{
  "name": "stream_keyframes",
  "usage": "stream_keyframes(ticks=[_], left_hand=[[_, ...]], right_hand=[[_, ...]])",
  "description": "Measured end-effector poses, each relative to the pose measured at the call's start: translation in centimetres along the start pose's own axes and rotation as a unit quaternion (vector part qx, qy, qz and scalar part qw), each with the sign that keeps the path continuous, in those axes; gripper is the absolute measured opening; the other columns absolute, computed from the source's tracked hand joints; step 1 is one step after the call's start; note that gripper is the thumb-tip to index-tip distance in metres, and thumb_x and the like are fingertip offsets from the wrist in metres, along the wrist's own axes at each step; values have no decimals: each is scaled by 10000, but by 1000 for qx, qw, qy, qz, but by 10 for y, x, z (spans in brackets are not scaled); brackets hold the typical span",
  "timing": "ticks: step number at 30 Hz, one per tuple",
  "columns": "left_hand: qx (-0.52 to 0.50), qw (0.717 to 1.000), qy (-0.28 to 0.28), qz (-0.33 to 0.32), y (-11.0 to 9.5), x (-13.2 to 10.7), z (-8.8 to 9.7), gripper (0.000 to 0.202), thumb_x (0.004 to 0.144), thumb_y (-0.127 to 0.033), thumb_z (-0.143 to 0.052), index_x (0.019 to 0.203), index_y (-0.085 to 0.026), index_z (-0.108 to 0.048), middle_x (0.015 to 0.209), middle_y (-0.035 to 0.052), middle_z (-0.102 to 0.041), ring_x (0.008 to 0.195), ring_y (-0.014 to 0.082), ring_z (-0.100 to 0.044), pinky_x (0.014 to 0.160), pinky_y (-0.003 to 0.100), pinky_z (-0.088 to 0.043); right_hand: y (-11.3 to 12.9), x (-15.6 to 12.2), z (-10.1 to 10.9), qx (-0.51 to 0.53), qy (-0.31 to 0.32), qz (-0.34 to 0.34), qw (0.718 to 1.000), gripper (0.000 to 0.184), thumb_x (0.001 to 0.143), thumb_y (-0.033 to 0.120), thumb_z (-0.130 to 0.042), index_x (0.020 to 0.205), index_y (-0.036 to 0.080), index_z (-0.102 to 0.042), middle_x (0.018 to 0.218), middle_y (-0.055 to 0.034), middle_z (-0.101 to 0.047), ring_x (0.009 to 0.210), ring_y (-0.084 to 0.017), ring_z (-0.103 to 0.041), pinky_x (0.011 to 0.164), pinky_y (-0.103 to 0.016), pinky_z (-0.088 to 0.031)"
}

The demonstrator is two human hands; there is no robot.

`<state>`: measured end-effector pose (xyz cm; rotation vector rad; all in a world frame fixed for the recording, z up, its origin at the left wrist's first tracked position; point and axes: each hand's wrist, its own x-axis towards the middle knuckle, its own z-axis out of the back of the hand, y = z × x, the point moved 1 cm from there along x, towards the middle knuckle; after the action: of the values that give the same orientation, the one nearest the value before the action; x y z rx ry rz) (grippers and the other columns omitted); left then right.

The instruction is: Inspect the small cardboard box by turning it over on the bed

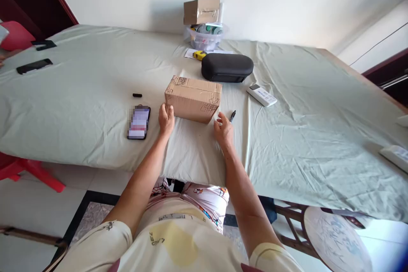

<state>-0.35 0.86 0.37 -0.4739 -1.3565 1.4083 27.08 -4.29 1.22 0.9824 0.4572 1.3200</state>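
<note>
A brown cardboard box (194,98) with dark scribbled marks at its corners rests on the cloth-covered table in front of me. My left hand (166,119) grips its near left corner, thumb on the front face and fingers along the left end. By the near right corner is my right hand (223,128), its fingers apart and slightly curled, holding nothing; whether a fingertip touches the box I cannot tell. Just right of that hand lies a black marker (233,115). A small black cap (137,95) and a phone (139,122) with a lit screen are to the left.
Behind the box lie a black zip case (227,67) and a yellow tape measure (199,55). A clear plastic basket (206,41) holds supplies, another carton (204,11) above it. A white device (262,95) sits to the right. Two dark phones (34,66) lie far left.
</note>
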Motion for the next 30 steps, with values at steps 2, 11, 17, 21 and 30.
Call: stream_keyframes(ticks=[2,11,17,21,30], left_hand=[[-1,1000,9,5,2,-1,-1,511,1049,-646,-447,1252,-192,-568,1252,179,-705,1264,322,-668,1115,505,-533],[-12,1000,8,15,9,-4,-6,496,1042,-630,-509,1315,-220,-566,1281,159,-714,1254,306,-691,1112,508,-550],[-16,1000,8,14,8,-4,-6,466,1031,-622,-546,1278,-229,-587,1227,147,-727,1201,302,-712,1085,492,-563],[-16,1000,9,20,4,-4,-5,434,1040,-597,-526,1236,-215,-587,1180,143,-733,1142,299,-725,1048,476,-577],[-19,1000,1,1,1,-9,-6,570,987,-557,-637,1406,-189,-521,1388,202,-664,1345,336,-641,1178,505,-507]], right_hand=[[-7,3,0,-18,-10,-18,1000,642,885,367,-568,1501,188,-550,1489,-201,-628,1276,-324,-663,1149,-557,-531],[-29,15,3,-63,-61,-29,996,676,896,419,-599,1520,184,-485,1543,-225,-563,1490,-384,-506,1242,-642,-415],[-26,19,10,-67,-75,6,995,557,897,371,-614,1418,175,-583,1497,-222,-602,1484,-374,-493,1272,-637,-370],[-15,20,23,-77,-94,5,993,415,923,343,-538,1283,189,-677,1403,-213,-665,1397,-368,-563,1270,-660,-333],[22,-3,7,103,16,31,994,656,966,662,-495,1446,224,-575,1366,-146,-696,1230,-286,-685,1052,-456,-581]])
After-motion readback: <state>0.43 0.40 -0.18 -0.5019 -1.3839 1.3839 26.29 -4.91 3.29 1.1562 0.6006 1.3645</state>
